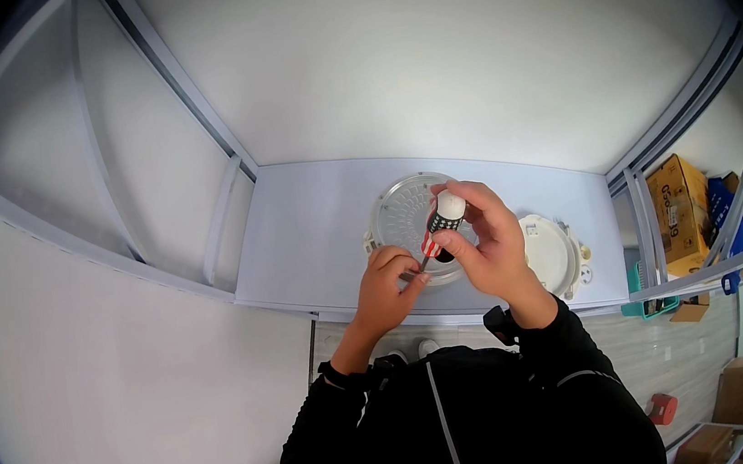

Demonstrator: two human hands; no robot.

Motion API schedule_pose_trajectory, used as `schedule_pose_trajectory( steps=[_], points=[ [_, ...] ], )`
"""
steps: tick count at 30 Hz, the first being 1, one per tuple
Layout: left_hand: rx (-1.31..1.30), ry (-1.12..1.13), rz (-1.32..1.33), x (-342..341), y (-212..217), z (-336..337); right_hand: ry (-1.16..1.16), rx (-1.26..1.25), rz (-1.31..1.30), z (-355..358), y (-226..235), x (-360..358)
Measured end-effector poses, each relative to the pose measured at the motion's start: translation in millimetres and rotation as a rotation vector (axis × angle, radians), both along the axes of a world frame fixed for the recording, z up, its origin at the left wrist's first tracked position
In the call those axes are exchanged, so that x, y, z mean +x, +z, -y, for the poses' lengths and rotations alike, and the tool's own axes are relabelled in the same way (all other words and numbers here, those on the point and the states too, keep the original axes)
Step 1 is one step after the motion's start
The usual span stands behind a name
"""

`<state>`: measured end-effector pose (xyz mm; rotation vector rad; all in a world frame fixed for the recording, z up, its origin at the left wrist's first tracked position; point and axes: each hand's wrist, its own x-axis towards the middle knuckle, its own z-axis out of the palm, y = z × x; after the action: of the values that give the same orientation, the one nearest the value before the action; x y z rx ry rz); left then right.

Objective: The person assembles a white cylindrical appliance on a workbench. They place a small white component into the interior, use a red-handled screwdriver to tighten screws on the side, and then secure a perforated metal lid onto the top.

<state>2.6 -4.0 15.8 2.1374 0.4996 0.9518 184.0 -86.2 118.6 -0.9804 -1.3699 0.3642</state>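
Note:
A screwdriver (446, 223) with a white-ended handle, dark with light spots and red-and-white stripes lower down, slants over the table. My right hand (493, 241) wraps its fingers and thumb round this handle. At the lower end, my left hand (389, 287) is closed, thumb and fingers pressed together about the metal shaft. Whether a small part also sits between those fingertips cannot be made out. Beneath both hands lies a round silvery disc (392, 207) with a radial pattern; the hands cover its near right part. Beside my right wrist is a white round plate-like piece (545, 253), partly hidden.
Small whitish parts (586, 273) lie at the white piece's right edge. The pale table (298, 231) meets a wall behind and metal frame posts (224, 143) at its sides. Off to the right are a yellow-brown carton (676, 206), a blue bag (736, 218) and a teal basket (650, 303).

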Motion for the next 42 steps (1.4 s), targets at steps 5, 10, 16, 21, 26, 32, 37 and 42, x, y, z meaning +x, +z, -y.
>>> schedule_pose_trajectory(
  steps=[5, 10, 16, 21, 26, 32, 37, 42],
  points=[
    [-0.047, 0.026, 0.019, 2.1, -2.2, 1.9, -0.043, 0.000, -0.028, 4.6, -3.9, 8.0],
    [-0.032, 0.038, 0.030, 4.2, -7.0, 1.4, -0.141, 0.095, -0.111, 7.8, 3.3, 16.0],
    [0.063, 0.068, 0.036, 5.7, -6.8, 2.2, -0.146, 0.144, -0.206, 17.8, 1.9, 36.5],
    [0.078, 0.078, 0.062, 6.3, -7.6, 3.0, -0.354, -0.079, -0.157, 29.5, -5.5, 52.6],
    [0.035, 0.204, 0.122, 2.2, -13.8, 5.1, -0.475, -0.441, 0.049, 26.7, -23.4, 67.9],
    [0.145, 0.532, 0.055, 0.8, -24.0, -6.5, -0.519, -0.660, 0.245, 21.8, -78.5, 87.3],
    [-0.023, 0.496, 0.013, 2.2, -24.1, -14.2, -0.416, -0.688, 0.139, 19.4, -95.1, 87.3],
    [-0.122, 0.457, 0.014, -0.8, -24.5, -16.8, -0.412, -0.658, 0.181, 17.5, -92.1, 82.3]
  ],
)
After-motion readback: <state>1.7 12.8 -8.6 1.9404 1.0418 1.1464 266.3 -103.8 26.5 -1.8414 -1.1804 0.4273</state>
